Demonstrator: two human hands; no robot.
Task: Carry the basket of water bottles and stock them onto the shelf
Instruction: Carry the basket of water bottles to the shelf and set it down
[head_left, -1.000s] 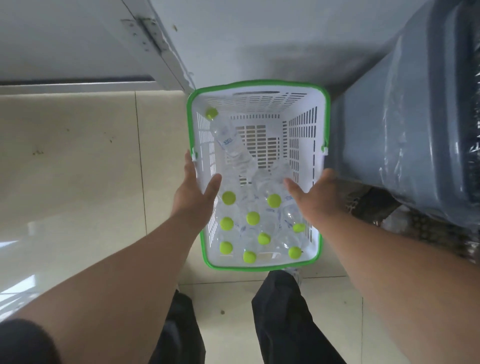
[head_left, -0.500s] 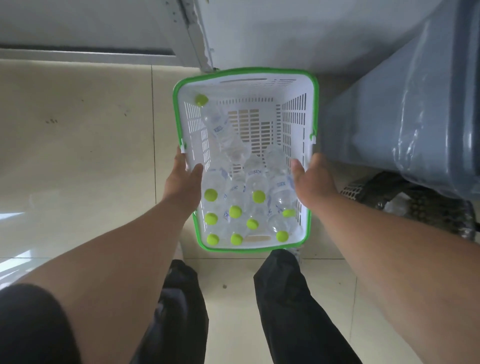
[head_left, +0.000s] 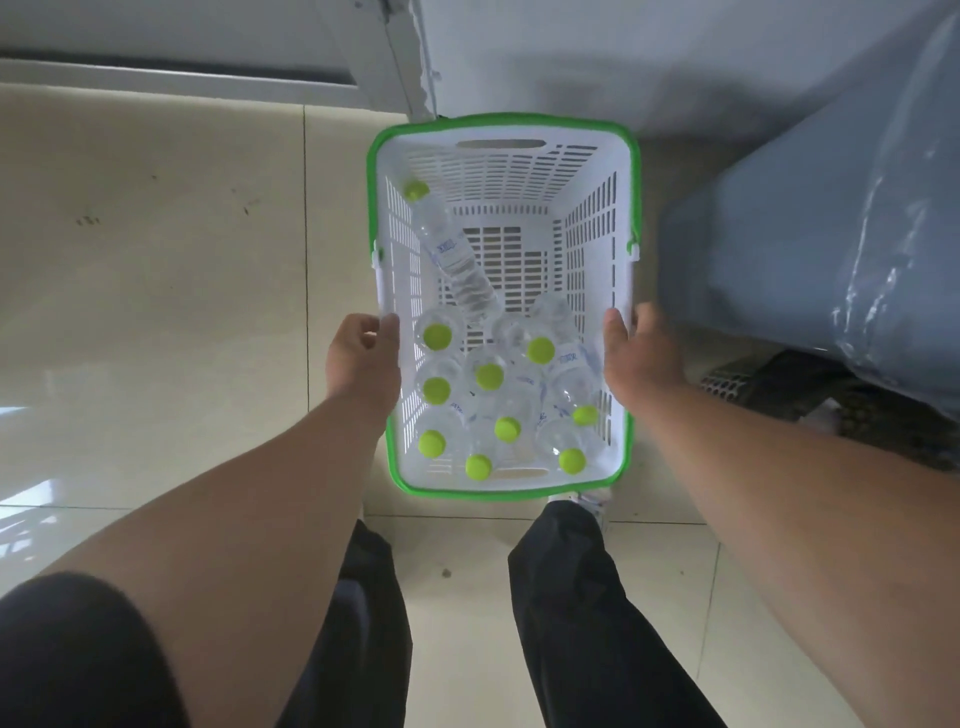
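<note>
A white slotted basket with a green rim (head_left: 501, 123) is low in front of me, above the tiled floor. Several clear water bottles with lime-green caps (head_left: 488, 376) stand upright in its near half. One bottle (head_left: 453, 252) leans slantwise toward the far left corner. My left hand (head_left: 363, 358) grips the left side wall, thumb hooked over the rim. On the right wall, my right hand (head_left: 641, 356) has its thumb inside and its fingers outside.
A large blue-grey bin wrapped in clear plastic (head_left: 805, 249) stands close on the right, with a dark mesh object (head_left: 779, 387) at its foot. A white wall and door frame (head_left: 405, 67) rise just beyond the basket. My dark-trousered legs (head_left: 571, 597) are below it.
My hands have slid from over the bottles outward onto the basket's side walls. The basket sits a little further from me and more centred in view.
</note>
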